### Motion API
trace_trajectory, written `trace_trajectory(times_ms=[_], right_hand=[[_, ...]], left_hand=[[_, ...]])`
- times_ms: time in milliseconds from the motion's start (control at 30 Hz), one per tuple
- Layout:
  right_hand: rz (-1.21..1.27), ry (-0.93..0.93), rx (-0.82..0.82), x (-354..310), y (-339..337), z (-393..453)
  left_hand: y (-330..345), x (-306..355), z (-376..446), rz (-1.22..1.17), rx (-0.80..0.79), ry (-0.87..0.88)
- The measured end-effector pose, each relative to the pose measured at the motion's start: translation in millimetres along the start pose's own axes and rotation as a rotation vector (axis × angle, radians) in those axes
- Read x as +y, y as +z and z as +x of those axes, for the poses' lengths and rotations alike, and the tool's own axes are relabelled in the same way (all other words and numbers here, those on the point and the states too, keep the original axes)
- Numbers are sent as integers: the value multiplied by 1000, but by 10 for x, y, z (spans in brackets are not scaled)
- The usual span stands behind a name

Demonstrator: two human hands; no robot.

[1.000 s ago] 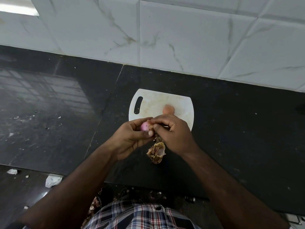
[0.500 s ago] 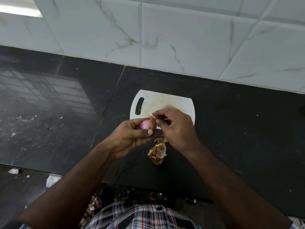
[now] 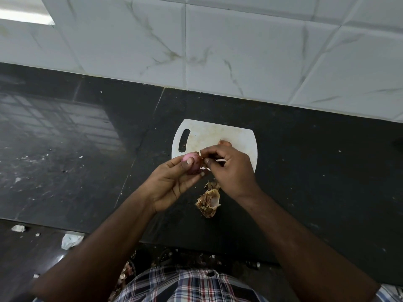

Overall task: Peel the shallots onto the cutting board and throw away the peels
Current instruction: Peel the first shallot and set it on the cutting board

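My left hand [image 3: 174, 182] holds a pink, mostly peeled shallot [image 3: 194, 163] between thumb and fingers, just over the near left corner of the white cutting board [image 3: 209, 134]. My right hand [image 3: 231, 168] pinches a strip of brown peel [image 3: 205, 160] at the shallot's right end. Behind my right hand's fingers a second shallot [image 3: 225, 142] lies on the board, mostly hidden. A heap of brown peels [image 3: 208, 202] lies on the black counter in front of the board, below my hands.
The black stone counter [image 3: 87, 149] meets a white tiled wall [image 3: 218, 40] behind the board. Small scraps dot the counter's left part. On the floor at the lower left lie white paper scraps [image 3: 70, 240], and peel bits lie near my checked shirt [image 3: 185, 284].
My left hand has turned the shallot, so more of its pink flesh shows. My right hand has shifted its pinch on the peel at the shallot's end. The peel heap has not moved.
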State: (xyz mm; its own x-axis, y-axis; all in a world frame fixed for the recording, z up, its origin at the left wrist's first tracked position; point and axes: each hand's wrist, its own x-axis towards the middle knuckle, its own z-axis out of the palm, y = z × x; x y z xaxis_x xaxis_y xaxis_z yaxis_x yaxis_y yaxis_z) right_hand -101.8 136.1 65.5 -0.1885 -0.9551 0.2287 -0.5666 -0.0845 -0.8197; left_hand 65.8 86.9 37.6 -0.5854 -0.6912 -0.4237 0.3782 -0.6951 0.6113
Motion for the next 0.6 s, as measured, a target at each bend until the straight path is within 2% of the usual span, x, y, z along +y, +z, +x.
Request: trace_trajectory(times_ms=[133, 233, 433, 600], right_hand=[[-5, 4, 5, -37, 10, 24], [-17, -34, 5, -63, 64, 20], [-182, -262, 72, -18, 192, -155], [-109, -123, 129, -14, 112, 28]], left_hand=[[30, 2, -3, 185, 29, 40], [58, 13, 20, 145, 86, 80], [51, 8, 37, 43, 105, 84], [95, 13, 30, -12, 81, 49]])
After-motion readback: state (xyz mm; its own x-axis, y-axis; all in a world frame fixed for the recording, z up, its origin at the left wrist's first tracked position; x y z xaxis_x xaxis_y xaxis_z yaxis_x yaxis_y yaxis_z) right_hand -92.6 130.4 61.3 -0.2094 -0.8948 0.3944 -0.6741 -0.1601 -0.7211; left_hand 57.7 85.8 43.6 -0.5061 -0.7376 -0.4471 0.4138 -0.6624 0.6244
